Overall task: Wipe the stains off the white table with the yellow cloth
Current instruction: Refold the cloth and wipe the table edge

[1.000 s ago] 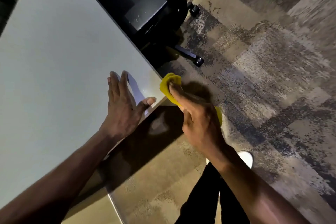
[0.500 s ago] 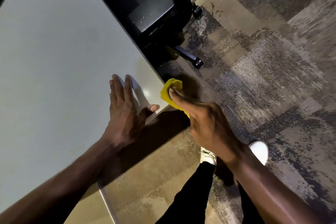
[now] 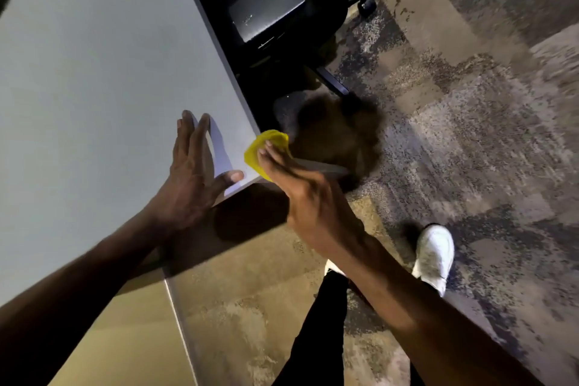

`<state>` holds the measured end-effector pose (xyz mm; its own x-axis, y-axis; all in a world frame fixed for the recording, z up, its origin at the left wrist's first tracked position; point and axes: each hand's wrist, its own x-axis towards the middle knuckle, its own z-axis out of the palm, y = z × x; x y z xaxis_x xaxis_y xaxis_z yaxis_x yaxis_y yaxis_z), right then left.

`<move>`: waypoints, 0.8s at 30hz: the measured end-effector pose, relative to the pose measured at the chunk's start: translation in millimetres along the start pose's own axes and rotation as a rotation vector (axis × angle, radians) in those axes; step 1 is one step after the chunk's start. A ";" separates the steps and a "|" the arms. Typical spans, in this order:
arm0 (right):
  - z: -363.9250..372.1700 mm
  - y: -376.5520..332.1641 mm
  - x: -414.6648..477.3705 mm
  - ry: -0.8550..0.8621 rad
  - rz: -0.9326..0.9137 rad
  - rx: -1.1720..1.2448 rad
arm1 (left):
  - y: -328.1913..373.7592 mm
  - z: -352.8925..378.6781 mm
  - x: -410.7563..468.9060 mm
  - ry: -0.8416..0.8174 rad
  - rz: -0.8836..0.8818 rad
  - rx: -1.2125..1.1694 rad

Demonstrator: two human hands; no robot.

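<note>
The white table [image 3: 94, 78] fills the left of the view. Its near right corner lies by my hands. My left hand [image 3: 194, 178] lies flat on the tabletop next to that corner, with fingers straight and thumb spread toward the edge. My right hand [image 3: 300, 197] holds the yellow cloth [image 3: 269, 141] against the corner and right edge of the table. Its fingers are stretched over the cloth and its thumb is hidden. Most of the cloth hangs past the edge. No stain shows on the visible tabletop.
A black office chair [image 3: 275, 9] on castors stands close against the table's right edge, just beyond the cloth. Patterned carpet [image 3: 470, 135] covers the floor to the right. My black trouser leg [image 3: 316, 329] and white shoe [image 3: 434, 257] are below my right arm.
My right hand and the cloth stay at the table corner with only a small shift along the edge. My left hand stays flat. The view has tilted and my foot has stepped right.
</note>
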<state>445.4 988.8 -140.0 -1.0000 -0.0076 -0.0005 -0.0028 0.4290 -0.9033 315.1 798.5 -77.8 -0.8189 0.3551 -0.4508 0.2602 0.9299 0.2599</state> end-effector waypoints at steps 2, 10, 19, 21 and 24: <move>-6.7 -0.4 20.2 -0.031 0.029 0.062 | 0.1 -1.4 -0.2 0.002 -0.004 -0.006; -5.1 -10.1 -28.7 -0.032 0.053 0.078 | 8.3 -4.6 -1.6 0.004 -0.015 0.010; -16.4 -4.0 72.7 -0.075 0.059 -0.004 | 8.0 -5.1 -1.4 -0.008 -0.007 0.029; -13.3 -4.4 55.6 -0.071 0.062 0.028 | 7.3 -5.2 -2.0 -0.006 -0.001 0.020; -6.9 -6.1 6.5 -0.054 0.068 0.103 | 6.1 -5.7 -1.8 0.000 -0.001 0.006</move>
<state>438.8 992.4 -131.5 -0.9960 -0.0318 -0.0835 0.0680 0.3350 -0.9398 315.3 803.0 -70.6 -0.8193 0.3544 -0.4507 0.2624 0.9307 0.2548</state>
